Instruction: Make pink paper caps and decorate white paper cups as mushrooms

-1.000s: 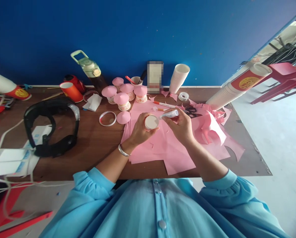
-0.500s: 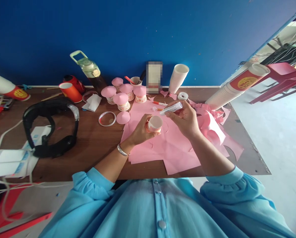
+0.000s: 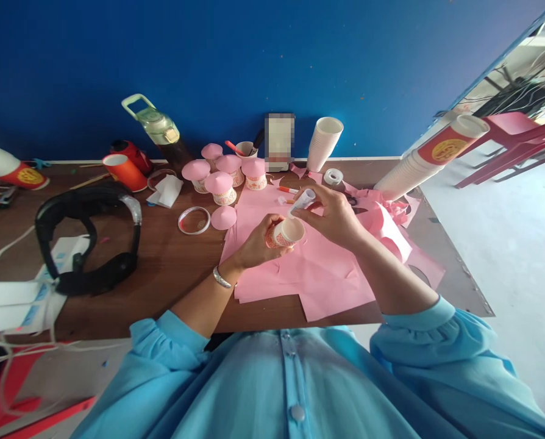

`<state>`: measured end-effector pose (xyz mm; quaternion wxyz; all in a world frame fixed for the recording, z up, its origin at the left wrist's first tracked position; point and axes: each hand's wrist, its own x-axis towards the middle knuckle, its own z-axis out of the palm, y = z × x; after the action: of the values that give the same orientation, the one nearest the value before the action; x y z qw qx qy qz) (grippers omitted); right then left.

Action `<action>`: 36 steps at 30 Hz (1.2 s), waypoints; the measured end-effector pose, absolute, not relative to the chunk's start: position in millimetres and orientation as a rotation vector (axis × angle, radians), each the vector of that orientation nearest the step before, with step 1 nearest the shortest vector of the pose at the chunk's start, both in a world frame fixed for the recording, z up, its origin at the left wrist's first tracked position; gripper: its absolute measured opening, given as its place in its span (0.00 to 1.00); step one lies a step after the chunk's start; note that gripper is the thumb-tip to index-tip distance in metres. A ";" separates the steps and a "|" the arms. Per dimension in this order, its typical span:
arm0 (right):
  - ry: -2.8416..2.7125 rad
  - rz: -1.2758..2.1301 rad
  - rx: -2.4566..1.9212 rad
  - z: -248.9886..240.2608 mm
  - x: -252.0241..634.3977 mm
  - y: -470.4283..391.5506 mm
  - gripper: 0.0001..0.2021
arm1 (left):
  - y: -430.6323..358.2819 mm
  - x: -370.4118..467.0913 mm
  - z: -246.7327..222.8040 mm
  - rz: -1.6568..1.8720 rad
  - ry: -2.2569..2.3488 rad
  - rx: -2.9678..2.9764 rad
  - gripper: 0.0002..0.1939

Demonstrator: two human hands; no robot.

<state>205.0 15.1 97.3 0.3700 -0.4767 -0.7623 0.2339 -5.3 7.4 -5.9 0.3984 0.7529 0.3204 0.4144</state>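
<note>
My left hand (image 3: 256, 241) is wrapped round a small paper cup (image 3: 287, 234) with a red-orange pattern, its open mouth tilted to the right. In my right hand (image 3: 334, 214) is a slim whitish glue stick (image 3: 302, 202), pinched between thumb and fingers. Its lower end is at the cup's upper rim; whether the two touch I cannot tell. Pink paper sheets (image 3: 272, 274) lie under both hands. Several cups with pink cone tops (image 3: 218, 183) stand beyond my left hand, and a loose pink cone (image 3: 224, 217) lies nearer.
White cups are stacked at the back (image 3: 325, 143), with a longer cup stack (image 3: 419, 164) leaning at the right. Pink scraps (image 3: 391, 228) and a tape roll (image 3: 333, 177) lie nearby. Leftward are a tape ring (image 3: 194, 221), a bottle (image 3: 160, 131) and a black neckband-like device (image 3: 89, 280).
My right hand has swung the glue stick down and left to the cup's rim, making it steeper. My left hand has tipped the cup further toward the right.
</note>
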 end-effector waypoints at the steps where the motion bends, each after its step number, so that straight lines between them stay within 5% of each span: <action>1: -1.957 0.595 -1.234 96.5 204.2 16.2 0.13 | 7.1 -5.1 -5.1 1.047 0.817 1.916 0.31; 36: -2.095 0.508 -1.166 102.5 192.1 7.0 0.08 | 7.7 -4.7 -2.3 1.020 0.755 1.890 0.27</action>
<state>192.1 7.0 102.5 0.3384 -0.4476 -0.8044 0.1951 -4.7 7.7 -2.3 0.4194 0.7536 0.3013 0.4067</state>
